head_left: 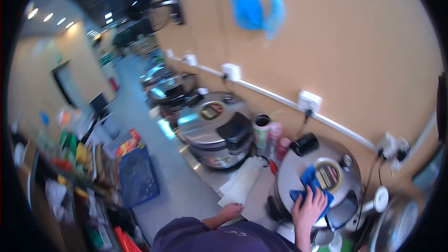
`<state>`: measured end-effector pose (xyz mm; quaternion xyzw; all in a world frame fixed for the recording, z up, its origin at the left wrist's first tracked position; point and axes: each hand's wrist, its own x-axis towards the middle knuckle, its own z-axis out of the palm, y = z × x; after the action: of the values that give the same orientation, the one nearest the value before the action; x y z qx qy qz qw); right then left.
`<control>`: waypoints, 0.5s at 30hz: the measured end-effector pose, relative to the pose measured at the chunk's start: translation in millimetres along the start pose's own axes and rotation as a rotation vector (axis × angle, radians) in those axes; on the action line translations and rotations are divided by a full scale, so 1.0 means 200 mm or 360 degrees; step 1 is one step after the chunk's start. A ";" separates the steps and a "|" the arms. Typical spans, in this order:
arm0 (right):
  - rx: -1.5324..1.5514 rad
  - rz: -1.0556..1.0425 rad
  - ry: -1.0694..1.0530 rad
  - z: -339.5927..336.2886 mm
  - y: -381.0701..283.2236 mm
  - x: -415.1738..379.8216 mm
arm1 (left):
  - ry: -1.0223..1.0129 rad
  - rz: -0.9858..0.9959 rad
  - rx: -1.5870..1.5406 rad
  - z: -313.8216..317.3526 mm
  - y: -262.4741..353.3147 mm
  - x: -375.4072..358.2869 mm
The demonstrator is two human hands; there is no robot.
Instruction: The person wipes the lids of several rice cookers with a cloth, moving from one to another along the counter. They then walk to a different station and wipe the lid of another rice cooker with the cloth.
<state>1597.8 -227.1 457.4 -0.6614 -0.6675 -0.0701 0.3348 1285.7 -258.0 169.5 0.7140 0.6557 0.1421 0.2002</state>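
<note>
- The blue cloth (308,176) lies bunched on the domed lid of the nearest cooker (290,171), beside the oval label (328,176).
- The right hand (308,209) lies over the cloth, its fingers extended and slightly apart; this grip looks open, holding the cloth against the lid rather than closed around it.
- To wipe well, the loose folds would best be spread under the whole palm, with even, light pressure following the curve and overlapping strokes.
- Care is called for around the raised valve (346,160) and the black latch piece (342,211), where cloth could snag, and near the black cylinder (305,145) at the lid's back edge, which could roll if knocked.
- The left hand (231,210) is near the worktop (255,205) edge, just beside a white cloth (242,180); whether its grip is apart or together, I cannot tell.
- Beyond stands another cooker (212,135), with cups (261,128) between the two.
</note>
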 end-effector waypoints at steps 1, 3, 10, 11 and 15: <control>-0.0025 -0.0022 0.0016 0.02 0.00 -0.01 | -0.0107 0.0111 0.0076 0.03 -0.03 0.02; -0.0064 -0.0049 0.0040 0.06 0.01 -0.02 | -0.0257 0.0218 0.0211 0.05 -0.04 0.03; 0.0179 -0.0112 0.0054 -0.02 0.04 0.01 | -0.0418 -0.0137 -0.0578 0.27 -0.35 0.06; 0.0179 -0.0109 0.0069 0.00 0.05 -0.01 | -0.0256 -0.0137 -0.0428 0.20 -0.32 0.09; 0.0045 -0.0036 0.0276 0.08 0.09 -0.10 | 0.0087 0.0320 -0.0037 0.10 -0.15 0.09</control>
<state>1606.2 -233.3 427.5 -0.6404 -0.6444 -0.1214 0.3998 1269.5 -239.9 136.8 0.7697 0.5842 0.1885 0.1753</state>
